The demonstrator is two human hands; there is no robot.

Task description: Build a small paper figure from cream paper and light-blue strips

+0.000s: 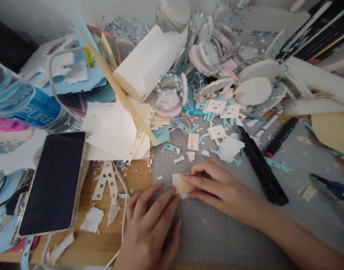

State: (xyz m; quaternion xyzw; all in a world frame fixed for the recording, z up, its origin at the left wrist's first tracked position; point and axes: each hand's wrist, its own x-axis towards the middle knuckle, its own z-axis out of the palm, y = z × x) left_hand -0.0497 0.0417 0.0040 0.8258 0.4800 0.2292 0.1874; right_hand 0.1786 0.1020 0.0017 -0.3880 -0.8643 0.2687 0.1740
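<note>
My right hand (217, 185) lies on the grey cutting mat (217, 232), its fingers pressed together on a small white and cream paper piece (181, 184). My left hand (151, 228) rests flat beside it at the mat's left edge, fingers stretched out, the fingertips touching the same paper piece. Small white paper squares with drawn smiling faces (217, 131) lie further back on the mat among blue and yellow strips.
A phone (53, 182) with a dark screen lies at the left, a water bottle (22, 103) behind it. Black markers (260, 167) lie right of my hand; a blue-handled tool (337, 187) sits at the far right. Paper rolls, discs and scraps crowd the back.
</note>
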